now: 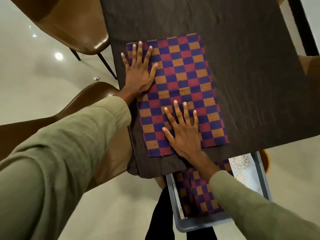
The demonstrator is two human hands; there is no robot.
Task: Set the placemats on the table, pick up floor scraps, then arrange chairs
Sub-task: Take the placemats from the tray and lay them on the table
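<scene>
A checkered placemat [187,80] in purple, red and orange lies flat on the dark cloth-covered table [242,49]. My left hand [138,70] rests palm down on the mat's far left corner, fingers spread. My right hand [183,130] presses flat on the mat's near end, fingers spread too. Neither hand grips anything. More checkered placemats [199,193] lie folded in a grey tray [199,224] below the table's near edge, partly hidden by my right sleeve. A small white scrap [96,78] lies on the floor at left.
Two brown leather chairs stand at the left of the table, one far [72,28] and one near [97,94] under my left arm. A white patterned cloth [242,168] lies in the tray. The glossy pale floor [26,66] spreads left and below.
</scene>
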